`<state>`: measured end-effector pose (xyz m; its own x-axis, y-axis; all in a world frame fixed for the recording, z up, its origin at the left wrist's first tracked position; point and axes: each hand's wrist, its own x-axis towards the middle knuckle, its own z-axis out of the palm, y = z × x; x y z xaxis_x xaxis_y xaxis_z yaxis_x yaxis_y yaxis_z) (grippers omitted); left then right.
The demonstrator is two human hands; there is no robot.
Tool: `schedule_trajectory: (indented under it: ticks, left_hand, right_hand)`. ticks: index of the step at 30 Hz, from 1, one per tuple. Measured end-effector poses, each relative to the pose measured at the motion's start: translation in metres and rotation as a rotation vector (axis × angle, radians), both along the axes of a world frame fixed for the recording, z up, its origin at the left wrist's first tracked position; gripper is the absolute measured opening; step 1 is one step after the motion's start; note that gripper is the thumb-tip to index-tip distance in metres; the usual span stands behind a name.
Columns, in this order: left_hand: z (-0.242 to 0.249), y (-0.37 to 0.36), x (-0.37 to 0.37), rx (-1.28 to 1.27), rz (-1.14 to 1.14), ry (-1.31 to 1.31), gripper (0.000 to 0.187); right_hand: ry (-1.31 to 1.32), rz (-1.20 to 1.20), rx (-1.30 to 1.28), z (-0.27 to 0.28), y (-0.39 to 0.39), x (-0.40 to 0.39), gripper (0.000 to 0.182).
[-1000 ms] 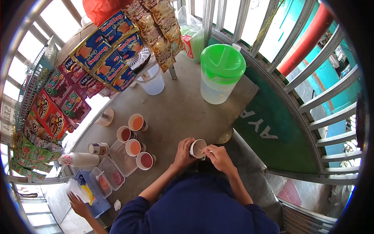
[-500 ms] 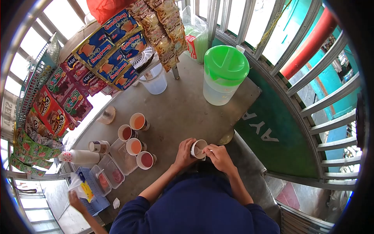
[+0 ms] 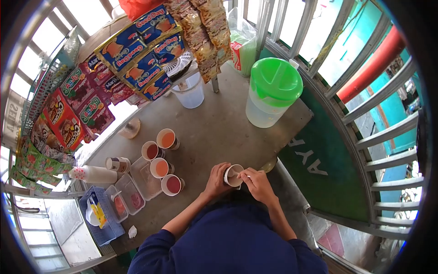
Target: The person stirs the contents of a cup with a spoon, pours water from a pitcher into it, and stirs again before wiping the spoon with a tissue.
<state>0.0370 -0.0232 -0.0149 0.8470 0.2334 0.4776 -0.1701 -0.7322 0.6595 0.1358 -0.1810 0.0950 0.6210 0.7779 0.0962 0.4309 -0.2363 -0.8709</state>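
My left hand (image 3: 216,181) is wrapped round the side of a paper cup (image 3: 234,175) near the table's front edge. Inside the cup is a pale brownish content. My right hand (image 3: 258,184) is closed in a pinch at the cup's right rim, on a thin light utensil that dips into the cup; most of it is hidden by the fingers. To the left stand several paper cups with orange and red contents, among them a dark red one (image 3: 173,185) and an orange one (image 3: 168,139).
A green-lidded pitcher (image 3: 273,91) stands at the back right of the table (image 3: 205,132). Hanging sachets (image 3: 137,50) fill the upper left. Plastic tubs (image 3: 130,194), a stack of cups (image 3: 95,174) and a blue basket (image 3: 107,234) are at the left.
The view has turned slightly, shifting the table items. Another person's hand at the lower left has gone from view, and the white packet it held is no longer raised over the blue basket.
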Motion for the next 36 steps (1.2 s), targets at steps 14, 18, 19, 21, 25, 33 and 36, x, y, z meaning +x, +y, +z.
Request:
schedule_trajectory:
  ticks: [14,18,19,21,25,33,36]
  left_hand:
    - [0.001,0.029,-0.023,0.007,0.358,0.033,0.082]
    - [0.001,0.029,-0.032,-0.011,0.489,0.04,0.081]
    - [0.002,0.029,-0.033,-0.015,0.511,0.026,0.081]
    - [0.003,0.029,-0.035,-0.024,0.55,0.037,0.081]
    - [-0.006,0.028,-0.032,-0.045,0.578,-0.011,0.083]
    - [-0.007,0.032,-0.024,0.016,0.624,-0.053,0.078]
    - [-0.01,0.031,-0.024,0.022,0.619,-0.049,0.077]
  right_hand:
    - [0.136,0.435,-0.11,-0.007,0.063,0.031,0.023]
    - [0.165,0.617,-0.055,-0.009,0.089,0.04,0.02]
    - [0.16,0.642,-0.057,-0.008,0.095,0.041,0.02]
    - [-0.075,0.607,-0.031,-0.003,0.104,0.04,0.021]
    - [-0.056,0.788,-0.178,0.004,0.116,0.05,0.023]
    - [0.019,0.752,-0.107,-0.005,0.111,0.053,0.024]
    - [-0.172,0.707,-0.178,0.0,0.107,0.051,0.025]
